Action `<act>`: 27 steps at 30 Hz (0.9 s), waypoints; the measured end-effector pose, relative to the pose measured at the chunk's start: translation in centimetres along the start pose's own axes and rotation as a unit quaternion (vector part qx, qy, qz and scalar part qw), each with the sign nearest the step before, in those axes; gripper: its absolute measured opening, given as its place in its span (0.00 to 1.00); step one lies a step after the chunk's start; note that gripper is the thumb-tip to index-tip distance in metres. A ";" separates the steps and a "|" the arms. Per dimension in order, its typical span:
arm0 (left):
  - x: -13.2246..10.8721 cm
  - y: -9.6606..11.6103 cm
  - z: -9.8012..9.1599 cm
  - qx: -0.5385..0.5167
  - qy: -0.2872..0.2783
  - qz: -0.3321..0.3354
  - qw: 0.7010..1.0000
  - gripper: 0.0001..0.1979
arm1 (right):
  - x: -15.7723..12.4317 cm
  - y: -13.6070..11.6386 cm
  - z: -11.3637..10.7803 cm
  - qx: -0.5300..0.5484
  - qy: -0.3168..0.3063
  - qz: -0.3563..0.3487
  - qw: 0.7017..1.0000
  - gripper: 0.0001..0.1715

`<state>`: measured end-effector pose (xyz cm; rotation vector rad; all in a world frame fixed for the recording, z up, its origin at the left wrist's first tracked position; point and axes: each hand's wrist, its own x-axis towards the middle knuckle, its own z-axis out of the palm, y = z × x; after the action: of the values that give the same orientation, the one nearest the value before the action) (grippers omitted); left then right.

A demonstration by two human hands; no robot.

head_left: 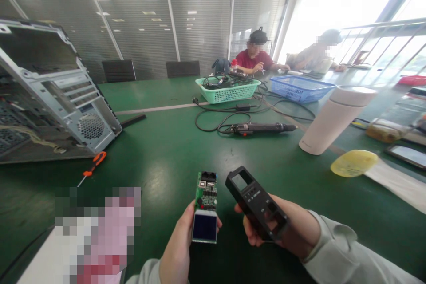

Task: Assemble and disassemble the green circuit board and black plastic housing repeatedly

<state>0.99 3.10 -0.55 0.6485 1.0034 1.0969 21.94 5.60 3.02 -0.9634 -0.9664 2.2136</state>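
Observation:
My left hand [178, 242] grips a green circuit board [207, 202] by its sides, thumb on the left edge and fingertips showing at the right. The board carries black sockets at its far end and a dark display screen at the near end. In my right hand [254, 230] is a black plastic casing [256, 202] with a rectangular window and small cut-outs, tilted to the left at its far end. The casing and the board are held side by side, apart from each other, above the green table.
On the left stand an open metal computer case [63, 93] and an orange-handled screwdriver [95, 163]. Ahead lies a corded electric screwdriver [262, 128], with a green basket [229, 93] and blue basket [299, 91] beyond. A pink tumbler [336, 120] stands right. Two people sit at the far side.

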 end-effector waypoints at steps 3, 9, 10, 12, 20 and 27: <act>0.1 0.0 0.1 -0.012 0.004 0.019 1.000 0.24 | -0.2 -0.1 0.4 0.093 -0.016 0.010 0.995 0.21; -0.3 0.2 0.1 -0.003 -0.007 0.030 1.000 0.26 | 0.2 0.0 0.3 0.027 0.088 -0.085 0.992 0.29; -0.5 0.3 0.1 0.000 -0.009 0.030 1.000 0.25 | 0.2 -0.1 0.1 -0.033 0.119 -0.120 0.985 0.31; -0.8 0.4 0.0 0.007 -0.012 0.032 0.999 0.24 | 0.1 -0.2 -0.3 -0.171 0.179 -0.194 0.949 0.32; -0.3 0.4 0.0 0.023 -0.017 0.039 0.999 0.25 | -3.7 -1.2 -6.1 -0.656 0.384 -0.326 0.562 0.26; -0.1 0.0 -0.6 0.030 -0.019 0.036 0.999 0.27 | -10.0 -1.2 -12.7 -0.737 0.487 -0.126 0.451 0.23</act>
<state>0.44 2.98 -0.82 0.7559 0.9897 1.1180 38.11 4.43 1.71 -2.0635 -1.9717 -0.2934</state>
